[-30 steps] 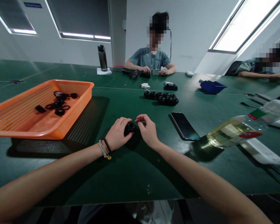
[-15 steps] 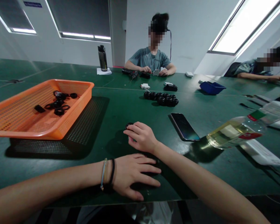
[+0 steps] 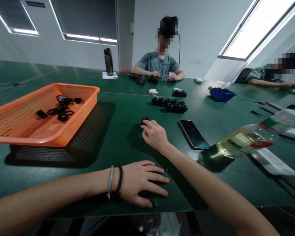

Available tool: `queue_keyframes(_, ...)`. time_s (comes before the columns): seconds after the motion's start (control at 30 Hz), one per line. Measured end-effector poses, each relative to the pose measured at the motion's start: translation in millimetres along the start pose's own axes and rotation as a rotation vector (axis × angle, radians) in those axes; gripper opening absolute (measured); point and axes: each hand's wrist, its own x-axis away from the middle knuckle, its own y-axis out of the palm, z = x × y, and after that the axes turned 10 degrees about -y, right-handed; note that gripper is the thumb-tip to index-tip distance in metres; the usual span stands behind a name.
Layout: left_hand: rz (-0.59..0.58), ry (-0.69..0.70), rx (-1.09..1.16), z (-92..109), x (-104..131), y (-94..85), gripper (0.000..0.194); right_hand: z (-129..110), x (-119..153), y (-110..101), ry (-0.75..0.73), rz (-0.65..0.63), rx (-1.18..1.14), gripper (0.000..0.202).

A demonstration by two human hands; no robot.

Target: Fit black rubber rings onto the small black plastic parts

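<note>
My right hand (image 3: 155, 135) has its fingers closed on a small round black part (image 3: 145, 120), which shows past the fingertips just above the green table (image 3: 123, 131). Its underside is hidden by the fingers. Closer to me, my left hand (image 3: 144, 183) lies palm down with the fingers spread and holds nothing. Beyond the right hand sits a cluster of shiny round black parts (image 3: 176, 106) in rows. An orange basket (image 3: 82, 113) on the left contains several loose black rings and parts (image 3: 62, 108).
A phone (image 3: 193, 134) lies right of my right hand. Past it are a bottle of yellow liquid (image 3: 238, 139), a white power strip (image 3: 272, 160) and a blue bin (image 3: 222, 94). Across the table a person (image 3: 159, 64) handles small parts near a drill (image 3: 137, 78) and dark bottle (image 3: 108, 62).
My right hand has moved away from me and slightly right, toward the black cluster, carrying the round black part. My left hand has stayed in place.
</note>
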Motion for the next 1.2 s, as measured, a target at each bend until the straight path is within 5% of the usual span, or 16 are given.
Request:
queue_keyframes(0.7,0.006,0.02,-0.069,0,-2,-1.0,0.04,74,-4,14,0.518,-0.126,-0.017,0.047)
queue_keyframes(1.2,-0.047,0.019,-0.068,-2,-3,-1.7,0.04,84,-7,10,0.518,-0.124,0.068,0.046)
